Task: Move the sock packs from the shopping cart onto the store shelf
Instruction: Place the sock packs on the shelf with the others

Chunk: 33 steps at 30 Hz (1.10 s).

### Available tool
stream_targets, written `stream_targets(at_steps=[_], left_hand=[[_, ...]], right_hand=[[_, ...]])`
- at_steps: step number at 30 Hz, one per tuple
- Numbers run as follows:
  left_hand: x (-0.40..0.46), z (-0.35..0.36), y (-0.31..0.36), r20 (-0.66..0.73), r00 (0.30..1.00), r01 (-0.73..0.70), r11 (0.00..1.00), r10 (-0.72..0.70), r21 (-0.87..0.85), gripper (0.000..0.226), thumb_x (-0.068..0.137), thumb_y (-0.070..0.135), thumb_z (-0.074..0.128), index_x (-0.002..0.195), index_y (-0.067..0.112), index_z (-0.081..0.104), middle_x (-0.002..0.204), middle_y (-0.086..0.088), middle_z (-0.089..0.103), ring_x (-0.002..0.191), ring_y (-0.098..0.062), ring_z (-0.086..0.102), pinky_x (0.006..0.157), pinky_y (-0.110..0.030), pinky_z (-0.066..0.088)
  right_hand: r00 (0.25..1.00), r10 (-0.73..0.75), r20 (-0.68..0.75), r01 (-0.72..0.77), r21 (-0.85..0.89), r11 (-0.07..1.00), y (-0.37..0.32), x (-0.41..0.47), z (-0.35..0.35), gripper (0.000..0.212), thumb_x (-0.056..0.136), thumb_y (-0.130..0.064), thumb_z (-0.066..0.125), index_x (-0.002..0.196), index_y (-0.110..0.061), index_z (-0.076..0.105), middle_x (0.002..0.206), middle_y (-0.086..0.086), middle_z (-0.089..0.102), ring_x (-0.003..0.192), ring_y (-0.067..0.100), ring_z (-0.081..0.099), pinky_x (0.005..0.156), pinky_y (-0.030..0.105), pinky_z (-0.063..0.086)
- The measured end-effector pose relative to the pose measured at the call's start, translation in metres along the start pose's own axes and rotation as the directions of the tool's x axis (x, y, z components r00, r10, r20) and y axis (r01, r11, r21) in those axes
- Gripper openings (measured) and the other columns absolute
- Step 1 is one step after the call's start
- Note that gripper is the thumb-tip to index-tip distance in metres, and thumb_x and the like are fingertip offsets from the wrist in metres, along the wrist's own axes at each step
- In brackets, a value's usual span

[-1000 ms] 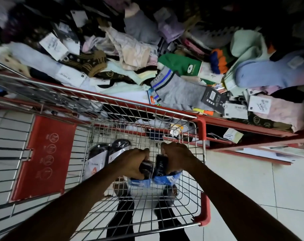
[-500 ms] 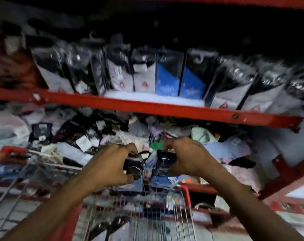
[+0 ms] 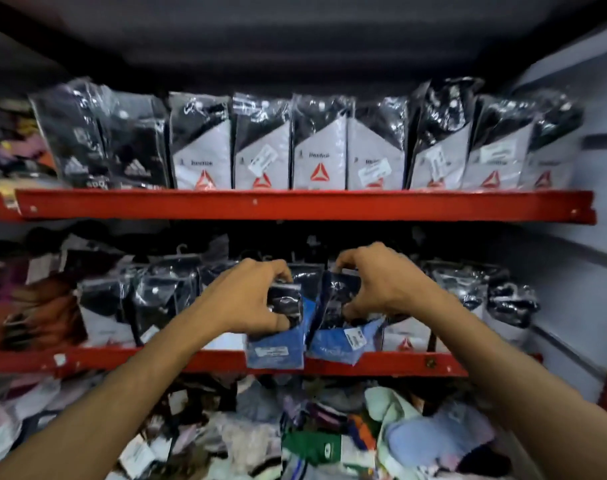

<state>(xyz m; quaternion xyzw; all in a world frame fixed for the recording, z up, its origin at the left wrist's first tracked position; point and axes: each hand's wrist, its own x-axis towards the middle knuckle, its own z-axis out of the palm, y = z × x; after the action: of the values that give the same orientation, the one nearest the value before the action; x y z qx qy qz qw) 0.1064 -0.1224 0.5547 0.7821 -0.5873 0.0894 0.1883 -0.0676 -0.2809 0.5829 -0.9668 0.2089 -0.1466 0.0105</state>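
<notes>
My left hand (image 3: 246, 299) grips a blue-and-black sock pack (image 3: 278, 348) by its dark top. Beside it, my right hand (image 3: 381, 285) grips a second blue-and-black sock pack (image 3: 340, 344). Both packs hang side by side, touching, in front of the red lip of the middle shelf (image 3: 156, 358), their lower ends overlapping that lip. Behind them on this shelf stand several black-and-white sock packs (image 3: 160, 299). The shopping cart is out of view.
The upper red shelf (image 3: 295, 206) carries a full row of black-and-white packs (image 3: 319, 150), with black packs (image 3: 101, 140) at its left. Below my arms lies a heap of loose socks (image 3: 330, 438). A grey wall panel (image 3: 579, 271) closes the right side.
Both hands lifted the two blue packs out of the cart and raised them to the middle shelf. The view tilted up from the cart to the shelves.
</notes>
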Motion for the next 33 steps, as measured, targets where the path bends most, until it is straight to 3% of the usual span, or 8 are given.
stream_targets(at_steps=[3, 8, 12, 15, 18, 23, 27, 33], left_hand=[[0.033, 0.003, 0.001, 0.01, 1.0, -0.023, 1.0, 0.023, -0.008, 0.051, 0.056, 0.041, 0.078, 0.101, 0.029, 0.057, 0.075, 0.006, 0.071, 0.062, -0.013, 0.066, 0.061, -0.041, 0.059], [0.069, 0.024, -0.005, 0.018, 1.0, -0.023, 1.0, 0.023, 0.021, 0.051, 0.059, 0.038, 0.08, 0.103, 0.026, 0.058, 0.083, 0.002, 0.072, 0.069, -0.019, 0.068, 0.063, -0.041, 0.06], [0.089, 0.051, -0.014, 0.061, 0.998, -0.012, 0.999, 0.01, 0.043, 0.054, 0.056, 0.041, 0.076, 0.103, 0.025, 0.058, 0.083, -0.001, 0.072, 0.07, -0.022, 0.068, 0.062, -0.043, 0.061], [0.097, 0.066, -0.019, 0.07, 0.998, 0.007, 1.0, -0.008, 0.028, 0.054, 0.057, 0.042, 0.077, 0.105, 0.023, 0.059, 0.075, 0.001, 0.067, 0.063, -0.021, 0.064, 0.059, -0.039, 0.059], [0.102, 0.076, -0.021, 0.083, 0.996, 0.015, 1.0, -0.014, -0.011, 0.05, 0.061, 0.039, 0.078, 0.104, 0.019, 0.062, 0.073, 0.003, 0.064, 0.061, -0.019, 0.061, 0.056, -0.036, 0.057], [0.108, 0.08, -0.019, 0.076, 0.997, -0.031, 0.999, 0.028, 0.038, 0.055, 0.069, 0.035, 0.078, 0.116, 0.012, 0.065, 0.11, -0.01, 0.06, 0.097, -0.026, 0.061, 0.081, -0.037, 0.057], [0.107, 0.081, -0.016, 0.105, 0.994, -0.049, 0.991, 0.036, 0.124, 0.06, 0.075, 0.035, 0.075, 0.126, 0.007, 0.062, 0.115, -0.014, 0.056, 0.104, -0.029, 0.059, 0.082, -0.037, 0.056], [0.091, 0.08, -0.015, 0.113, 0.993, -0.053, 0.957, 0.022, 0.284, 0.084, 0.081, 0.044, 0.067, 0.152, 0.015, 0.034, 0.151, -0.012, 0.04, 0.135, -0.035, 0.04, 0.109, -0.05, 0.04]], right_hand=[[1.0, 0.0, 0.008, 0.0, -0.067, 0.998, 0.009, 0.028, -0.003, 0.072, 0.053, -0.045, 0.089, 0.118, -0.024, 0.064, 0.106, 0.004, 0.068, 0.096, 0.027, 0.064, 0.073, 0.037, 0.053], [0.996, 0.029, 0.089, -0.017, -0.127, 0.992, 0.022, 0.064, 0.012, 0.058, 0.052, -0.042, 0.091, 0.101, -0.023, 0.068, 0.096, 0.002, 0.069, 0.089, 0.025, 0.067, 0.067, 0.035, 0.052], [0.982, 0.048, 0.185, -0.019, -0.157, 0.987, 0.032, 0.082, 0.029, 0.072, 0.055, -0.036, 0.092, 0.119, -0.018, 0.062, 0.111, 0.006, 0.064, 0.095, 0.028, 0.065, 0.068, 0.033, 0.048], [0.97, 0.068, 0.235, -0.034, -0.146, 0.989, 0.04, 0.091, 0.04, 0.066, 0.057, -0.032, 0.092, 0.113, -0.014, 0.063, 0.109, 0.008, 0.067, 0.086, 0.025, 0.063, 0.067, 0.033, 0.05], [0.967, 0.079, 0.243, -0.041, -0.156, 0.987, 0.047, 0.094, 0.046, 0.071, 0.059, -0.037, 0.091, 0.119, -0.012, 0.062, 0.116, 0.01, 0.066, 0.098, 0.027, 0.064, 0.082, 0.039, 0.057], [0.976, 0.059, 0.211, -0.014, -0.212, 0.977, 0.054, 0.094, 0.045, 0.075, 0.062, -0.043, 0.088, 0.127, -0.019, 0.059, 0.119, 0.005, 0.067, 0.109, 0.027, 0.062, 0.089, 0.04, 0.053], [0.987, 0.036, 0.16, 0.008, -0.269, 0.963, 0.055, 0.087, 0.049, 0.068, 0.062, -0.043, 0.087, 0.12, -0.018, 0.062, 0.116, 0.003, 0.066, 0.111, 0.026, 0.058, 0.091, 0.041, 0.049], [0.998, -0.018, 0.052, 0.034, -0.337, 0.941, 0.053, 0.067, 0.06, 0.094, 0.066, -0.046, 0.078, 0.147, -0.019, 0.038, 0.148, 0.005, 0.044, 0.133, 0.032, 0.036, 0.104, 0.054, 0.037]])
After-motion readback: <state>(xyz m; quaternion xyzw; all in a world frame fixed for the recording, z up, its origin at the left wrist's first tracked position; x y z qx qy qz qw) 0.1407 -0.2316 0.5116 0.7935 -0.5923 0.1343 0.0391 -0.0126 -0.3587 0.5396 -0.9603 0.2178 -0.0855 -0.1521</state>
